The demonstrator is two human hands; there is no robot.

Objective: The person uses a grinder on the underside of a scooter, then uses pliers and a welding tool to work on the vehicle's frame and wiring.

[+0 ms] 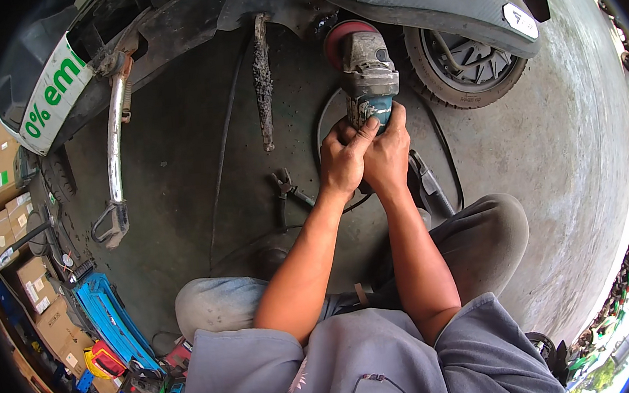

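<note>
On the left, 1 side stand (114, 142) is jutting from the motor scooter (182, 22). Next, 1 dirt-caked bar (265, 89) is showing against the concrete floor (178, 155), with 1 pair of pliers (283, 186) lying nearby. Centrally, 2 hands are sharing 1 angle grinder (369, 66): the left hand (342, 161) is closing around its teal body, and the right hand (388, 150) is wrapping it from the other side. Its 1 red disc (339, 41) is sitting beside the scooter's underside; I cannot tell whether it is touching. On the right, 1 spoked wheel (470, 66) is showing. The grinding is seemingly in hand, not finished; the disc is hiding any worked spot, so what remains is staying unclear.
</note>
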